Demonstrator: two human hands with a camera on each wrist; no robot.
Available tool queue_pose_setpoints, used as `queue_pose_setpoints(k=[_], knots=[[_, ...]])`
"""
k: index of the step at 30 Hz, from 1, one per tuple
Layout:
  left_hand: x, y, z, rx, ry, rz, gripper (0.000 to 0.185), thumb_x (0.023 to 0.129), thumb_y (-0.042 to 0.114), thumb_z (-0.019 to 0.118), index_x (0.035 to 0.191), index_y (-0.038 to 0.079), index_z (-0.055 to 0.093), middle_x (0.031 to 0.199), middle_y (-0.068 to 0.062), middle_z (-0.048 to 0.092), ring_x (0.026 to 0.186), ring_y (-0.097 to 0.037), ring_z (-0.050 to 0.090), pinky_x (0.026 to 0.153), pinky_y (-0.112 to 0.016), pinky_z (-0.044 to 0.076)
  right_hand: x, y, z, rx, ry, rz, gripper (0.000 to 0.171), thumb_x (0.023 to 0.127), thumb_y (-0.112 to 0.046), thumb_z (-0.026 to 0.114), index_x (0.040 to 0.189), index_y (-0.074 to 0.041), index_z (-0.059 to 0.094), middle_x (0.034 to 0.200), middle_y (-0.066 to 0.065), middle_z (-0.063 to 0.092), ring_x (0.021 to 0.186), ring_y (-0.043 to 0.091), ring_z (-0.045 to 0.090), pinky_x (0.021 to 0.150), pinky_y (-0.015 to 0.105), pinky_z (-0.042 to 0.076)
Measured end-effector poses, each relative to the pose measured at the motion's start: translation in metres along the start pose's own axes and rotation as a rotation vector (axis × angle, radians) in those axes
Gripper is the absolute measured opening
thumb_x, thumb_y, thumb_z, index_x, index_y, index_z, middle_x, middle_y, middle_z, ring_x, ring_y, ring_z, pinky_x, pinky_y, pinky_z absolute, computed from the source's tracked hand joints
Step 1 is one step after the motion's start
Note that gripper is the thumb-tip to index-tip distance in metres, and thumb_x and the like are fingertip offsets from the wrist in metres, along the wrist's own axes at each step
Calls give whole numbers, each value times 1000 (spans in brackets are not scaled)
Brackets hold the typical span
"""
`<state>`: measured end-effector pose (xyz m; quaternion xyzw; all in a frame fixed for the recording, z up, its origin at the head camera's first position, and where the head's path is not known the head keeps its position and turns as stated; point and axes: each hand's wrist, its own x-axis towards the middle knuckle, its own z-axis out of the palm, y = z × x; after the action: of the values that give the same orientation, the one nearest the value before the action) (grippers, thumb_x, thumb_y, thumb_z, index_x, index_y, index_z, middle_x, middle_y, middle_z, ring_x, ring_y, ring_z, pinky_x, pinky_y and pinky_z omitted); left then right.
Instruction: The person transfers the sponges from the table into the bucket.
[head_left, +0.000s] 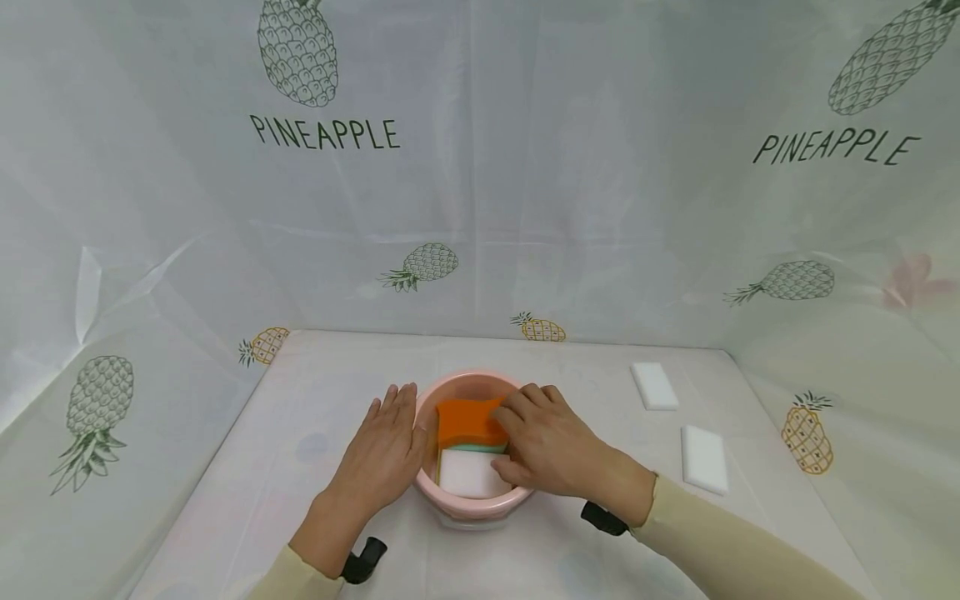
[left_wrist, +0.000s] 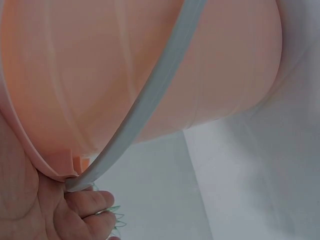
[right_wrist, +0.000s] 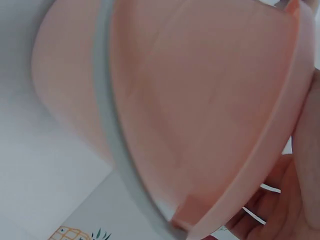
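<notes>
A pink bucket [head_left: 480, 507] with a grey handle [left_wrist: 145, 102] stands in front of me. Inside lie an orange sponge [head_left: 467, 421], a thin green edge below it, and a white sponge [head_left: 471, 473] nearest me. My left hand [head_left: 381, 454] rests along the bucket's left rim, its fingers straight and pointing away. Over the right rim reaches my right hand [head_left: 551, 442], fingers loosely bent; its fingertips overlap the orange sponge and its thumb the white one in the head view. In the right wrist view these fingers stand apart beside the rim, their tips partly hidden.
Two white sponges lie on the table at the right, one farther back [head_left: 655, 386] and one nearer [head_left: 705, 459]. A pale cloth covers the table [head_left: 330, 417]. Behind it hangs a sheet [head_left: 585, 167] printed with pineapples. Black wrist straps [head_left: 365, 560] show at both forearms.
</notes>
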<state>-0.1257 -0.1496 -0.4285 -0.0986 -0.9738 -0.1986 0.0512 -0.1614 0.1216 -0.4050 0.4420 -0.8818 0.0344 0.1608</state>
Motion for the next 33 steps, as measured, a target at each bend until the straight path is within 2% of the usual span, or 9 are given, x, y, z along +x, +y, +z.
queue_pose_setpoints(k=[6,12,19,24,29,33], knots=[[1,-1,1,5,-1,1,62,112,27,43,161,-8,32,167,-24,37,159,-40,29,131,-57,20,-6,6,3,-36,24,68,61,99,-56,65,135,-7,62,132,9,63,123,30,55,103,48,46],[2,-1,2,18,-4,-1,62,112,29,43,161,-8,33,166,-24,39,158,-40,30,131,-57,21,-14,15,6,-77,84,153,67,99,-58,64,139,-5,60,138,14,61,128,35,54,107,54,45],[3,-1,3,16,-11,-2,62,113,30,42,161,-8,33,167,-23,38,159,-40,30,131,-57,20,-34,36,10,-32,142,370,69,96,-54,71,137,1,61,136,21,61,127,44,54,106,62,45],[2,-2,2,-7,-16,-4,62,113,30,42,161,-8,33,167,-23,38,159,-41,28,131,-58,19,-58,57,17,-26,218,509,67,92,-47,78,131,5,62,131,23,63,122,47,56,99,64,47],[1,-2,2,-22,-14,-5,62,113,30,42,161,-8,32,167,-23,38,159,-41,28,131,-58,19,-91,76,24,-71,207,623,64,93,-43,78,128,9,63,126,28,66,119,52,59,92,68,49],[2,-2,2,-23,-16,-4,62,113,29,42,162,-8,32,167,-23,38,159,-41,28,131,-58,18,-122,87,31,-107,187,682,65,92,-43,79,126,11,64,121,32,68,114,55,61,87,70,50]])
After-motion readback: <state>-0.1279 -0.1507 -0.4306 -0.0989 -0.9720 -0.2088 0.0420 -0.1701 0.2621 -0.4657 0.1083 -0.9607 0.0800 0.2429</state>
